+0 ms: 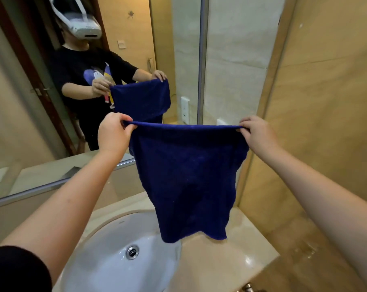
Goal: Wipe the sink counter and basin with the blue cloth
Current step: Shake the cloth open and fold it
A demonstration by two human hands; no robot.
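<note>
The blue cloth [189, 178] hangs spread out in the air above the sink. My left hand [113, 133] pinches its top left corner and my right hand [258, 135] pinches its top right corner, so the top edge is stretched taut between them. The cloth's lower edge dangles just above the beige stone counter [216, 262] and the right rim of the white oval basin [106, 260]. A metal drain [132, 252] shows at the basin's bottom.
A large mirror [31, 123] covers the wall behind the sink on the left and reflects a person in a headset holding the cloth. Beige tiled wall [317, 102] closes in on the right. A metal fitting [249, 288] pokes up at the counter's near edge.
</note>
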